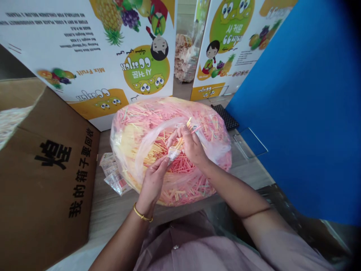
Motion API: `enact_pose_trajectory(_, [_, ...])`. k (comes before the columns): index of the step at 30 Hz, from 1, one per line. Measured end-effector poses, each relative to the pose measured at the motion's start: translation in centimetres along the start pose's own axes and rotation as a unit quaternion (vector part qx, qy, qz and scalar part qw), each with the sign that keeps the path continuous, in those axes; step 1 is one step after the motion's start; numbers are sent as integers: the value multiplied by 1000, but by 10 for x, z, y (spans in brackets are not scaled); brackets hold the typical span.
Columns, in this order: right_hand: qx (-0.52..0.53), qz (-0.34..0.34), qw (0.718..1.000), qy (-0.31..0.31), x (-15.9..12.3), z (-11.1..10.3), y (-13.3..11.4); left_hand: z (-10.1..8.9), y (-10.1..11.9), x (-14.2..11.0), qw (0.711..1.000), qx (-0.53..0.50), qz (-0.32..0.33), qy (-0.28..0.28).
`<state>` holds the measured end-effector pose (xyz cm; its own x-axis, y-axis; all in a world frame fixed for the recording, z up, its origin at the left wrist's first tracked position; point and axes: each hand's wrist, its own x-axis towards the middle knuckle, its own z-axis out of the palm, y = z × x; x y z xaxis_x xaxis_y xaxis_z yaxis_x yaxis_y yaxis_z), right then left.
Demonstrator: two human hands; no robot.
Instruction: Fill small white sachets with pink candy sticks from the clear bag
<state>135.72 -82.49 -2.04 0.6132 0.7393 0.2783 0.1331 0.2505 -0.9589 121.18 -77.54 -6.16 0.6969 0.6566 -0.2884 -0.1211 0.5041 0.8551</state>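
A large clear plastic bag (pixel 124 150) stands open before me, full of thin pink and yellow candy sticks (pixel 184 165). Over its mouth, my left hand (pixel 156 171) pinches the lower end of a small printed clear packet (pixel 174 152). My right hand (pixel 193 145) is closed round a few yellow, orange and pink sticks just above that packet. The lower ends of these sticks are at the packet's top; how far inside they reach is hard to see.
Flat printed packets (pixel 114 173) lie left of the bag. A brown carton (pixel 47 180) stands at the left, white printed cartons (pixel 113 56) at the back, and a blue panel (pixel 304 113) at the right. A dark patterned object (pixel 225 116) and a wire frame (pixel 251 143) lie nearby.
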Motion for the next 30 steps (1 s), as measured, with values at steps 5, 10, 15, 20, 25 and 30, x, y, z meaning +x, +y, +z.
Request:
enact_pose_trajectory(5, [-33, -3, 999, -34, -2, 1, 2, 1, 1, 0, 1000, 8, 1, -8])
enact_pose_trajectory(10, [-14, 17, 990, -138, 1, -3, 6, 1, 5, 0, 1000, -16, 1, -16])
enact_pose_trajectory(15, [47, 86, 981, -165, 7, -6, 9, 1, 4, 1, 1000, -22, -8, -9])
enact_pose_trajectory(20, [83, 134, 972, -174, 10, -9, 10, 0, 6, 3, 999, -39, -14, -6])
enact_pose_trajectory(25, [63, 138, 978, -142, 16, -10, 14, 0, 9, 3, 998, -62, -27, -12])
enact_pose_trajectory(30, [12, 107, 985, -136, 18, -12, 12, 0, 7, 5, 998, -66, -19, -8])
